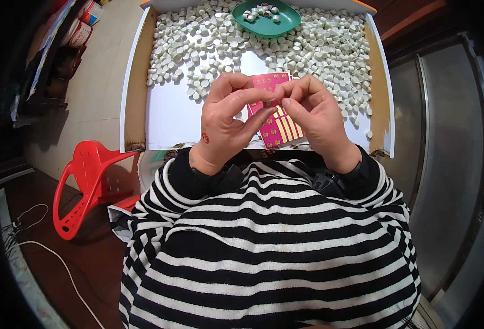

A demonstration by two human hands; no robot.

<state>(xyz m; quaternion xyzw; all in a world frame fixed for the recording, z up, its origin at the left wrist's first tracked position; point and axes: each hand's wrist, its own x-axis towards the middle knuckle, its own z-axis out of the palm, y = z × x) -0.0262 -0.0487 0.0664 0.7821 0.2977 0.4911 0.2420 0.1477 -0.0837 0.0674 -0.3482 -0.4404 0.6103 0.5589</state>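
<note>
My left hand (pixel 220 115) and my right hand (pixel 317 116) meet over the near middle of the tray, thumbs and forefingers closed in pinches. Between the fingertips shows a small dark pink piece (pixel 273 102), like a sticker; whether it sits on a cap is hidden by my fingers. Just beneath lies a pink sticker sheet (pixel 269 137) with small gold pictures and bare yellow strips. A small red round sticker (pixel 205 137) is stuck on the back of my left hand near the wrist.
Many small white caps (pixel 318 52) cover the far part of the white, wood-sided tray (pixel 168 123). At the back, a green dish (pixel 275 28) holds several caps, some with reddish bands. A red plastic chair (pixel 88 181) stands left; loose cables (pixel 61 260) lie on the floor.
</note>
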